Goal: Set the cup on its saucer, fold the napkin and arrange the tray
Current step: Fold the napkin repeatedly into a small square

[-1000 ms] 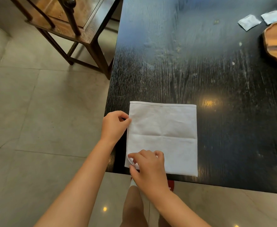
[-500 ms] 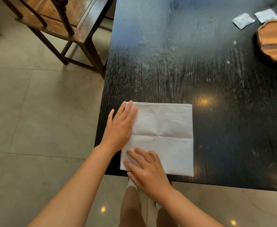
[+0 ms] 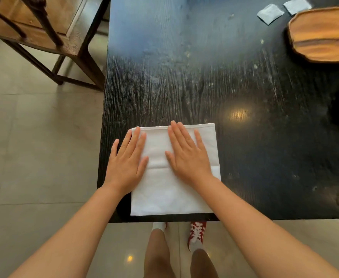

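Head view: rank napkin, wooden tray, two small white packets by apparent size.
1. napkin, nearest the camera, partly under both hands
2. wooden tray, cropped by the frame edge and farther off, so its true size is unsure
3. two small white packets, alike, unranked

You have open black tabletop (image 3: 184, 67) across the frame's middle and top centre. At the upper right, a wooden tray (image 3: 325, 35) and two small white packets (image 3: 269, 13) block the way; a wooden chair (image 3: 44, 35) crowds the upper left.

One napkin (image 3: 170, 189), one wooden tray (image 3: 323, 35), two small packets (image 3: 270, 13), one chair (image 3: 44, 35), two hands (image 3: 125, 165), all on one surface (image 3: 184, 77).
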A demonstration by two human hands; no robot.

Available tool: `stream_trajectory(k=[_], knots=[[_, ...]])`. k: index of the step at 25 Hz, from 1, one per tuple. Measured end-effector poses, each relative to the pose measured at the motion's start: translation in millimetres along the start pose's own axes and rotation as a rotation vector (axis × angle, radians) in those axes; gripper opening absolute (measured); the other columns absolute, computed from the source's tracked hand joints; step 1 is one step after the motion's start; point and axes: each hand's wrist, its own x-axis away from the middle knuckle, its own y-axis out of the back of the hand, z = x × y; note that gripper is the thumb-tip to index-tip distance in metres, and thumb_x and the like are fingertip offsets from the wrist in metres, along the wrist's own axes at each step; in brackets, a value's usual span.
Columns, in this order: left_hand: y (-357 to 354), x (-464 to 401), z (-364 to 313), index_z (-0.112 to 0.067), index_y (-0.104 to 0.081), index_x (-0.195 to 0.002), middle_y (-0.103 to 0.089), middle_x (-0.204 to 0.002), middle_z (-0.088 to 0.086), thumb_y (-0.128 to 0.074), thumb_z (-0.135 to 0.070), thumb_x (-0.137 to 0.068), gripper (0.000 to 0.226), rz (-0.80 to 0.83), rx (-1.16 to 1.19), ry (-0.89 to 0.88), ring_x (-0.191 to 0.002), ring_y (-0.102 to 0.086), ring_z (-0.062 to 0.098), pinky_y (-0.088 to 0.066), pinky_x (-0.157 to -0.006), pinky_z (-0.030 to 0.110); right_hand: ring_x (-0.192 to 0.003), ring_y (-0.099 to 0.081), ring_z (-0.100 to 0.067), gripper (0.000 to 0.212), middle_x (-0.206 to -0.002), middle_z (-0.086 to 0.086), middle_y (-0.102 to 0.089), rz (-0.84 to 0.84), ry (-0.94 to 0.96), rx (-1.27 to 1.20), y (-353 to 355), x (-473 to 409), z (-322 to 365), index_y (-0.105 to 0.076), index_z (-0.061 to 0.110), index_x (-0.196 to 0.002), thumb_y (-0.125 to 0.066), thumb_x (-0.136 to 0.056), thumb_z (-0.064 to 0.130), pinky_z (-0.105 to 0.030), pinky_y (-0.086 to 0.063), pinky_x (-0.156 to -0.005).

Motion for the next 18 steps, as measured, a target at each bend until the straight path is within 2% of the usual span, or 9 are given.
stream_trajectory(k=[4, 7, 9, 12, 16, 18], knots=[[2, 0, -1, -0.017, -0.014, -0.147, -0.009, -0.156, 0.001, -0.022, -0.041, -0.091, 0.061, 0.014, 0.001, 0.009, -0.143, -0.005, 0.015, -0.005, -0.113, 0.041, -0.142, 0.003, -0.011, 0.067, -0.157, -0.002, -0.005, 0.050, -0.125, 0.093, 18, 22, -71, -0.002, 0.012, -0.146, -0.011, -0.090, 0.047, -0.043, 0.007, -0.112], [1, 0, -2, -0.016, -0.015, -0.147, -0.009, -0.156, 0.001, -0.021, -0.041, -0.091, 0.061, 0.011, -0.005, 0.015, -0.143, -0.004, 0.014, -0.004, -0.113, 0.041, -0.143, 0.000, -0.016, 0.070, -0.156, -0.006, -0.008, -0.007, -0.196, 0.125, 27, 35, -66, -0.005, 0.009, -0.146, -0.015, -0.091, 0.051, -0.049, 0.003, -0.113], [0, 0, -1, -0.015, -0.016, -0.147, -0.009, -0.156, 0.002, -0.020, -0.041, -0.092, 0.061, -0.002, -0.009, 0.014, -0.143, -0.005, 0.014, -0.005, -0.113, 0.042, -0.144, -0.001, -0.019, 0.071, -0.155, -0.006, -0.007, 0.006, -0.106, 0.091, 26, 57, -47, -0.008, 0.010, -0.146, -0.019, -0.091, 0.054, -0.052, 0.000, -0.112], [-1, 1, -1, -0.014, -0.016, -0.147, -0.010, -0.155, 0.003, -0.021, -0.041, -0.092, 0.062, -0.002, -0.003, -0.012, -0.143, -0.007, 0.016, -0.007, -0.113, 0.044, -0.143, 0.002, -0.017, 0.069, -0.156, -0.006, -0.011, 0.107, 0.102, 0.119, 17, 104, -42, -0.010, 0.014, -0.147, -0.014, -0.092, 0.055, -0.053, -0.005, -0.112], [6, 0, -6, -0.013, -0.021, -0.146, -0.015, -0.156, 0.005, -0.021, -0.042, -0.091, 0.062, 0.001, -0.054, 0.046, -0.143, -0.009, 0.019, -0.012, -0.112, 0.054, -0.143, 0.000, -0.016, 0.067, -0.154, -0.006, -0.016, 0.154, 0.093, 0.136, 18, 119, -66, -0.014, 0.012, -0.146, -0.010, -0.093, 0.053, -0.053, -0.007, -0.112], [12, 8, -25, -0.012, -0.024, -0.145, -0.018, -0.156, 0.006, -0.022, -0.041, -0.091, 0.061, -0.061, -0.128, 0.117, -0.143, -0.009, 0.022, -0.006, -0.110, 0.060, -0.143, 0.000, -0.016, 0.067, -0.154, -0.006, -0.015, 0.160, 0.086, 0.128, 20, 118, -64, -0.014, 0.012, -0.146, -0.012, -0.093, 0.053, -0.054, -0.008, -0.111]])
